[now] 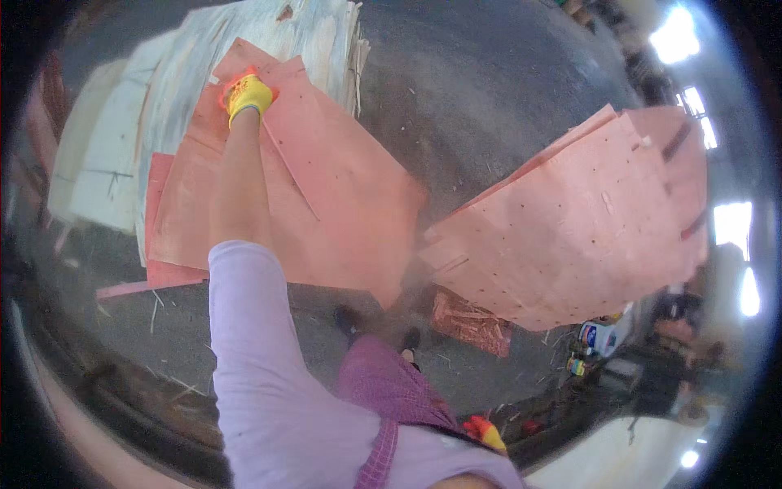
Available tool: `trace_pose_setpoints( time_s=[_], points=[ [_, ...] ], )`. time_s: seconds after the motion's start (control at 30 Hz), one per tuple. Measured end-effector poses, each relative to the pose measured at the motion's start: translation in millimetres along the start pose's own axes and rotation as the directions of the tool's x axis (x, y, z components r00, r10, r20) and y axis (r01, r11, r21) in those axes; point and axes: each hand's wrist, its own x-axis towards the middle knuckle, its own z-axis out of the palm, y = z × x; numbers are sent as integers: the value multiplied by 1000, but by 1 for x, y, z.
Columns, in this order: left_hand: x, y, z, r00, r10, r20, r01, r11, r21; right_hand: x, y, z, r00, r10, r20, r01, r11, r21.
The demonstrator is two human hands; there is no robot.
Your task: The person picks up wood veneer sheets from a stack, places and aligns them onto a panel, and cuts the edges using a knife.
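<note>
My left arm, in a lavender sleeve, stretches toward the far left. At its end my left hand (248,94), in a yellow glove with an orange-red palm, rests on the upper part of pinkish wood veneer sheets (342,204). Its fingers look spread against the surface. These sheets overlap unevenly, with a straight seam running down from the hand. Beneath them lies a stack of pale, streaked veneer (326,41). My right hand (486,433), gloved alike, hangs low by my right side. Only part of it shows, and its finger position is unclear.
Another pile of pink veneer sheets (578,220) stands to the right, dotted with dark spots. Below it sit a bundle of reddish scraps (471,324) and a white container (601,336). Thin splinters litter the dark floor (440,90). Pale sheets (106,179) lie far left.
</note>
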Motion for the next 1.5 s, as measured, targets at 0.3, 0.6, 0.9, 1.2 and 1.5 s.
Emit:
trace_pose_setpoints(
  time_s=[0.3, 0.6, 0.9, 1.2, 1.5],
  points=[
    [-122, 21, 75, 905, 388, 174, 186, 8, -983, -26, -88, 78, 980, -200, -17, 195, 969, -155],
    [-319, 41, 97, 979, 190, 71, 114, -226, -967, -29, -252, 186, 644, -551, 531, 741, 622, -252],
    [-503, 52, -97, 995, 55, -80, -69, -175, -982, -86, -383, 297, -126, -225, 966, 952, 245, 181],
    [-670, -10, -71, 913, -319, -254, -407, -737, -540, -146, -206, 315, -496, -114, 861, 867, -119, 484],
    [-793, 11, -131, 626, -723, -293, -720, -392, -573, -162, -54, 283, -472, 186, 862, 856, 330, 398]
  ],
)
